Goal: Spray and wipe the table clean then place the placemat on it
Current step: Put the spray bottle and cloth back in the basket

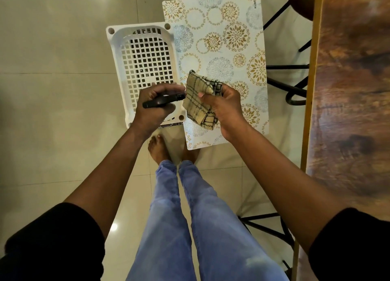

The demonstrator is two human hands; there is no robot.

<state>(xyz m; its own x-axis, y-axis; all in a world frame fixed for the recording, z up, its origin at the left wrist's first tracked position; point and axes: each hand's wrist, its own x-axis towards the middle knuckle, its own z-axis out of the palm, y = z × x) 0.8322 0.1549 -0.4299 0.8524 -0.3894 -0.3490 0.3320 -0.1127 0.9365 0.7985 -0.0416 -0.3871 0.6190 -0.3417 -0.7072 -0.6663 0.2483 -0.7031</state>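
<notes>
Both hands are gripping things above the floor: the left hand (155, 103) is curling round a black spray bottle (163, 100) over the white basket (143, 69), the right hand (223, 109) is pinching a checked cloth (200, 99) over the patterned placemat (221, 48), beside the wooden table (350, 90).

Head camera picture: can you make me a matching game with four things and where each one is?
Things:
1. checked cloth
2. black spray bottle
3. white basket
4. flowery placemat

Places:
A. on the floor, left of the placemat
B. in the right hand
C. flat on the floor beside the wooden table
D. in the left hand

Pairs: 1-B, 2-D, 3-A, 4-C
</notes>
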